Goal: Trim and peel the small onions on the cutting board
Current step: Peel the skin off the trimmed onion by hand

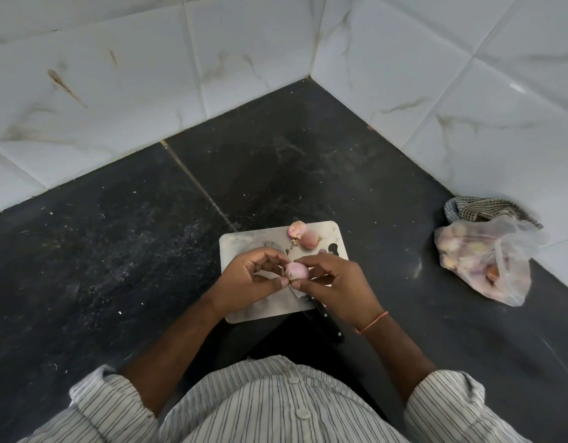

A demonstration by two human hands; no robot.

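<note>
We pinch one onion (296, 271) between left hand (250, 279) and right hand (334, 282); two onions (309, 240) lie on the board (244, 247), one knife (324, 321) beside.

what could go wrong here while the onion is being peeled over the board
1. The knife lies under the right hand, its handle overhanging the cutting board toward the body; a lowered wrist could knock it.
2. The onion is pinched only by fingertips of the left hand and the right hand; it could slip onto the dusty counter.
3. The two onions sit at the board's far edge and might roll off.
</note>
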